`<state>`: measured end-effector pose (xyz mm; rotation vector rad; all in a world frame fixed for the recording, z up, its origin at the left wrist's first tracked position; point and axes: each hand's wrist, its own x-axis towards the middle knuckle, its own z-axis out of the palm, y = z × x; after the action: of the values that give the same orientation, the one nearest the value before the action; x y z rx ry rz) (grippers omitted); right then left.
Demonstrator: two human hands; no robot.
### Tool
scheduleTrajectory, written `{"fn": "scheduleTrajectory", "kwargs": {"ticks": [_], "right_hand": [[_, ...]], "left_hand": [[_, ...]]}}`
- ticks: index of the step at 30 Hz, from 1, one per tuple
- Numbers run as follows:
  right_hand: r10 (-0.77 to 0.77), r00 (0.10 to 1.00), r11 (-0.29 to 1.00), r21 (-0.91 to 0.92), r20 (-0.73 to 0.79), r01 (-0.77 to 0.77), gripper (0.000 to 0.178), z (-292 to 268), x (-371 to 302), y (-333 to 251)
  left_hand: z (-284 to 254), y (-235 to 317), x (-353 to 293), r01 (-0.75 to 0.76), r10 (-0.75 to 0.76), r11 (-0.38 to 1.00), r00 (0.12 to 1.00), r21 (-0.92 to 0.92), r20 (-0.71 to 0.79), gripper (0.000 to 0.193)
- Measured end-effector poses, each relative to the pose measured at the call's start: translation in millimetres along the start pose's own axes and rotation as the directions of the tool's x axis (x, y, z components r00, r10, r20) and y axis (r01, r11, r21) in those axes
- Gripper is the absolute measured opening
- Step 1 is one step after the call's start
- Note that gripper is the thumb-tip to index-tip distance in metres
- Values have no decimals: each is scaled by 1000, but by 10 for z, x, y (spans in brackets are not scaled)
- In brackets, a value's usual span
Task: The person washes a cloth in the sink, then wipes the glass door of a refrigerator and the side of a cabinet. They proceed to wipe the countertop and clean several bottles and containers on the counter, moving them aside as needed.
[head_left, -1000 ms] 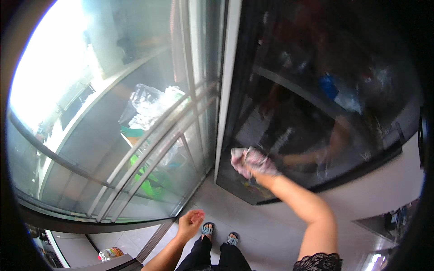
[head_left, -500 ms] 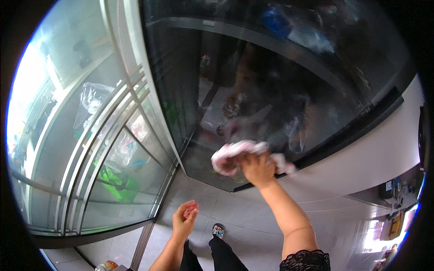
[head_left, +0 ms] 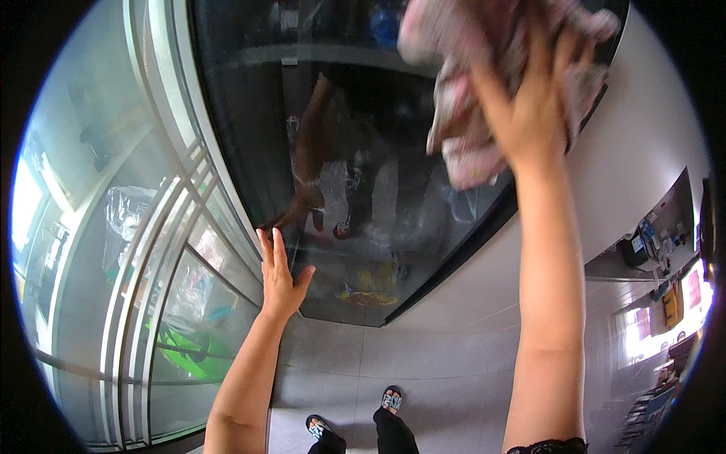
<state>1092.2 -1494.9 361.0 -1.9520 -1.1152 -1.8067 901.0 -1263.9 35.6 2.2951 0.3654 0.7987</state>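
Note:
A glossy black glass panel [head_left: 378,121] fills the middle of the view, with reflections of an arm and clothing in it. High on its right side, my right hand [head_left: 533,125] spreads its fingers over a crumpled pink and white cloth [head_left: 465,155], pressing it to the panel; motion blurs both. Lower down, my left hand [head_left: 283,286] holds nothing. Its fingers are stretched out, their tips at the panel's lower left, beside the pale frame of a sliding glass door. Whether the fingertips press on the glass or on the frame is hard to tell.
On the left stands the glass door [head_left: 98,303] with white bars; behind it are clear plastic bags [head_left: 128,212] and a green bag [head_left: 189,352]. A pale curved wall [head_left: 484,295] runs along the right, with a recessed shelf [head_left: 643,250]. Grey floor tiles [head_left: 333,352] lie below.
My right hand has swept the cloth from the panel's lower edge up and to the right. The left hand has risen from above the floor to the panel's left edge, its fingers straightening.

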Motion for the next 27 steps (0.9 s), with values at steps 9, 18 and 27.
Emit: {"fn": "scheduleTrajectory", "kwargs": {"ticks": [9,18,27], "right_hand": [[102,990,957,-280,100,-70,82,275,-2606,-635],[225,862,972,-162,454,-168,35,694,-5199,-1604],[84,842,972,141,533,-187,22,674,-7114,-2357]], "left_hand": [[424,-441,-786,93,-99,994,988,-54,-120,81],[1632,-1508,-1904,237,-257,957,960,-169,-108,80],[2714,-2477,-2530,183,-222,956,962,-229,-158,79]]}}
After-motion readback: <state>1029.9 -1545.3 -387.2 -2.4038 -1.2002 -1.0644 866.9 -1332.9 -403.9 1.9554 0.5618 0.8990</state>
